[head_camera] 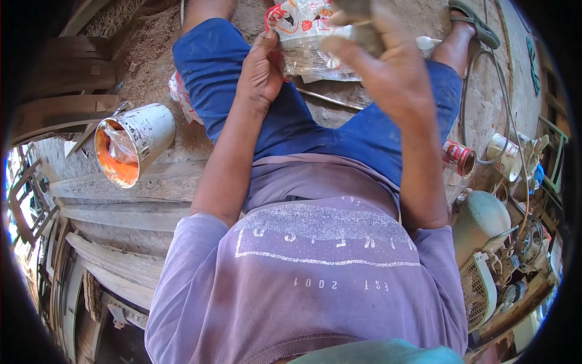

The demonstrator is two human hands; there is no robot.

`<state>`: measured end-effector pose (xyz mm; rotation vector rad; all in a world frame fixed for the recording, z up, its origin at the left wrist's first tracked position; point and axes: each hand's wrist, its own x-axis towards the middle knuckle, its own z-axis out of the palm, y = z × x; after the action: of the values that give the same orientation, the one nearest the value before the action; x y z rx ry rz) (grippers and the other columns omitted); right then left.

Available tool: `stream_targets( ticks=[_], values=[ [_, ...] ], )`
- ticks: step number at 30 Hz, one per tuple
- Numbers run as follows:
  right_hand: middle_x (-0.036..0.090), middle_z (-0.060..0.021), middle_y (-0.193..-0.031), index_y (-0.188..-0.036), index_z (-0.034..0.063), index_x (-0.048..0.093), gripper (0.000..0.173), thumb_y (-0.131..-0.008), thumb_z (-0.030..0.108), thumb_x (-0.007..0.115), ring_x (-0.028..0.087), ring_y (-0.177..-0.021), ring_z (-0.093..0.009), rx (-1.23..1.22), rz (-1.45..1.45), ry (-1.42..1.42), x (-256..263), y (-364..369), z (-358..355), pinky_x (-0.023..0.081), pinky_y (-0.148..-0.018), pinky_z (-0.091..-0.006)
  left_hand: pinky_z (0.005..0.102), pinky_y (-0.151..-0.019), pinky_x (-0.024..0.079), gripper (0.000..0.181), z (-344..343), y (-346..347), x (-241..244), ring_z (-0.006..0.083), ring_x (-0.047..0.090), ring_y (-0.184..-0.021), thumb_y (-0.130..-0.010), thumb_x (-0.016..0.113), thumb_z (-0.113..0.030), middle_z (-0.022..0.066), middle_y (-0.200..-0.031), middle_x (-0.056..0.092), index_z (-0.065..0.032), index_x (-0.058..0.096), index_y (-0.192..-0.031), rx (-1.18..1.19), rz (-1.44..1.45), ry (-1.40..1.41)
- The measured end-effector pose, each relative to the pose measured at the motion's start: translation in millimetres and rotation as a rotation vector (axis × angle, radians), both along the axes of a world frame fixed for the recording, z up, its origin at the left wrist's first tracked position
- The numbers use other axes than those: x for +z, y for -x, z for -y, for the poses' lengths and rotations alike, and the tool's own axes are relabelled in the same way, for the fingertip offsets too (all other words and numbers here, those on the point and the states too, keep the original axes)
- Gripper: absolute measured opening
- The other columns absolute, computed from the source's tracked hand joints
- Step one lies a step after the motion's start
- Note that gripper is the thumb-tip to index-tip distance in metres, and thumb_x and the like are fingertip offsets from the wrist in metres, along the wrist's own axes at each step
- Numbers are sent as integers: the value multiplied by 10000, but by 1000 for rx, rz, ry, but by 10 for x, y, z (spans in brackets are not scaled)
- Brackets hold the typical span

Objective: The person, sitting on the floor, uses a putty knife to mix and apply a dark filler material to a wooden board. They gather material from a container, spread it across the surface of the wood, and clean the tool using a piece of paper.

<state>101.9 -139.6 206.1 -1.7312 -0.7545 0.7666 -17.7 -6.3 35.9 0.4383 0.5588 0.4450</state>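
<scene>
A printed plastic bag (313, 48) in white, red and clear film is held up between my knees. My left hand (263, 68) pinches its left edge, thumb on top. In front of the bag's right side, my right hand (393, 73) is blurred by motion. Between its thumb and fingers is a dark grey-brown lump or block (367, 38); the blur hides what it is exactly. Whatever the bag contains is hard to make out through the film.
An orange-stained white bucket (159, 127) with clear plastic inside stands at left, near wooden boards (132, 182). At right are a red-labelled can (454, 157), a pale can (502, 154), a looped cable (464, 104) and a grey-green tank (484, 223). A white nozzle (426, 42) lies near my right foot.
</scene>
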Motion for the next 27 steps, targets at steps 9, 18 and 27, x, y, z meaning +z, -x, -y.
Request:
stream_targets(
  ticks=[9, 18, 27],
  values=[
    [683, -188, -975, -1131, 63, 644, 314, -821, 90, 683, 671, -881, -334, 96, 356, -67, -524, 169, -24, 525, -779, -375, 402, -956, 509, 384, -23, -56, 45, 237, 632, -1120, -993, 560, -354, 90, -1197, 664, -73, 573, -1255, -10, -61, -97],
    [676, -168, -918, -1074, 87, 661, 259, -816, 62, 661, 661, -850, -353, 314, 379, -49, -401, 261, -9, 521, -724, -401, 397, -855, 574, 383, -39, -43, -339, 251, 664, -1028, -881, 683, -193, 121, -1118, 662, 0, 592, -1199, -111, 275, -14],
    [492, 39, -689, -1063, -19, 639, 236, -883, 98, 735, 433, -607, -46, -93, 314, 70, 165, 64, 54, 379, -528, -236, 432, -1042, 478, 311, -48, -186, -315, 260, 624, -1144, -947, 556, -114, 137, -1226, 651, -4, 589, -1236, -51, 124, 154]
  ],
)
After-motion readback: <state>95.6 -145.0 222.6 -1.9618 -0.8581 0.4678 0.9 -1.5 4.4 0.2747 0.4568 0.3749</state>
